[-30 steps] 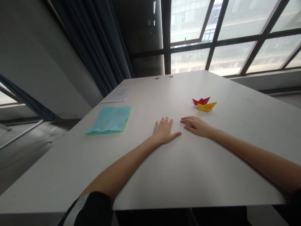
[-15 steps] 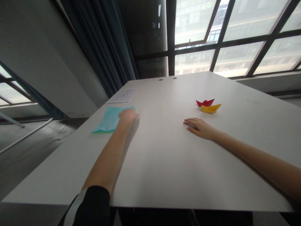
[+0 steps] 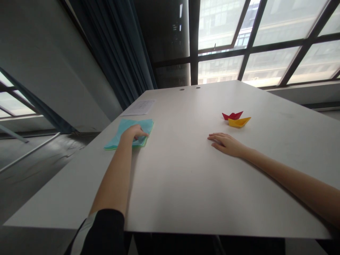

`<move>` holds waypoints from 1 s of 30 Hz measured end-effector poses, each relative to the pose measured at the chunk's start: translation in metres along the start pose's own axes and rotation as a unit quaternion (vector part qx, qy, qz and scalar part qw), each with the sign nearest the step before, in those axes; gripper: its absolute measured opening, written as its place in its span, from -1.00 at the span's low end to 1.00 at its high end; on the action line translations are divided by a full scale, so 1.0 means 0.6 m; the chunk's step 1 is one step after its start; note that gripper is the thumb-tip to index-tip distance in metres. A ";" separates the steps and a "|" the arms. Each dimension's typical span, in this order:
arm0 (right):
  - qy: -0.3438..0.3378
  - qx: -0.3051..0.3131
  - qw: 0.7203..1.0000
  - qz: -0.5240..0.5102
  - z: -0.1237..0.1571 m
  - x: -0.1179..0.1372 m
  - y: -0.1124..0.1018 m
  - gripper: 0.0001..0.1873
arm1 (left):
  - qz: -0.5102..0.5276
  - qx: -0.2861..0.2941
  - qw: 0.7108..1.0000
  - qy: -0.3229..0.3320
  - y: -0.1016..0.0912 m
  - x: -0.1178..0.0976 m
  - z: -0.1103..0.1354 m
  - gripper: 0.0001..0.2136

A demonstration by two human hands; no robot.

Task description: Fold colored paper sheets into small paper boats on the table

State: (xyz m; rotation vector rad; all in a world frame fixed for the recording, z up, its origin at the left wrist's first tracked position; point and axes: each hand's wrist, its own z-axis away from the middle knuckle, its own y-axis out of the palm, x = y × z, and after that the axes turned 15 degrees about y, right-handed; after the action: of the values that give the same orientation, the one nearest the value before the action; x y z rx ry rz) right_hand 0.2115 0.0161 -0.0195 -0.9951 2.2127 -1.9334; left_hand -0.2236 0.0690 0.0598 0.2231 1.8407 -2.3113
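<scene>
A stack of square coloured paper (image 3: 122,128), light blue on top with green edges below, lies on the left part of the white table (image 3: 177,170). My left hand (image 3: 132,132) rests over the stack, its index finger stretched toward the right edge and the other fingers partly hidden. No sheet shows lifted in it. My right hand (image 3: 225,144) lies flat on the tabletop, fingers spread and holding nothing. Just beyond it sit a yellow paper boat (image 3: 239,122) and, behind that one, a red paper boat (image 3: 232,115).
A printed white sheet (image 3: 139,107) lies on the table beyond the coloured stack. Two round dark cable holes (image 3: 182,89) are set near the far edge. A dark blue curtain (image 3: 114,46) and framed windows (image 3: 220,67) stand behind the table.
My left hand has moved left from the stack's right edge onto its top, uncovering that edge. My right hand and both boats stay in place.
</scene>
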 end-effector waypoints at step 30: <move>0.025 -0.056 0.997 -0.044 -0.003 -0.004 -0.002 -0.65 | -0.157 -0.078 0.928 0.328 -0.018 -0.259 0.128 -0.74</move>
State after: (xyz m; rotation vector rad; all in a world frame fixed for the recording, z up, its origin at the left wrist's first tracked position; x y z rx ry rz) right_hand 0.2130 0.0188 -0.0189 -1.0868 2.3679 -1.9067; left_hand -0.0757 0.0036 0.1224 0.8218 2.5161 -2.4672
